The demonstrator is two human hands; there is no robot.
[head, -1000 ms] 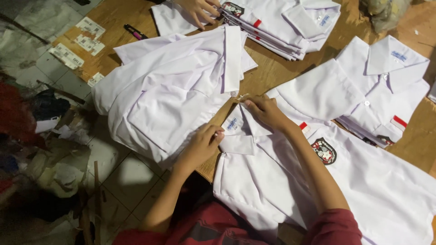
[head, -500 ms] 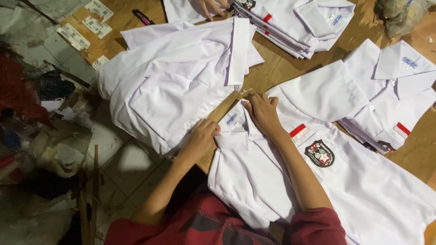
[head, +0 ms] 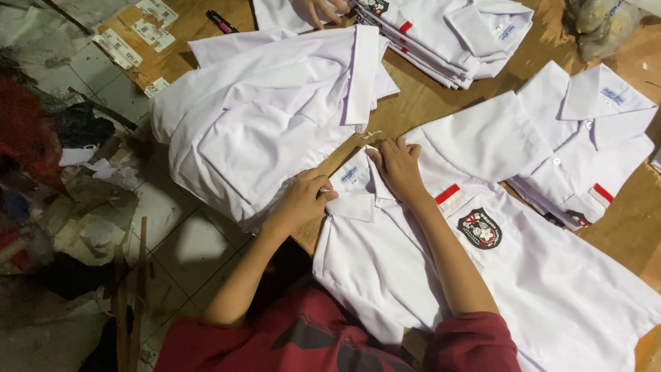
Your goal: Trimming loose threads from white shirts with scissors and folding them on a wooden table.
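The white short-sleeved cotton shirt with a crest badge [head: 441, 275] lies flat on the wooden table [head: 420, 103], nearest the person. At its collar, the left hand [head: 303, 201] pinches the collar edge while the right hand [head: 398, 169] presses flat, fingers spread. The collar is seemingly being smoothed; next comes even pressure outward. Beyond the shirt lie a pile of white shirts [head: 268, 124] and another person's hand [head: 323, 8].

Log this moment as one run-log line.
left hand: on shirt collar | right hand: on collar | second shirt: beside | table
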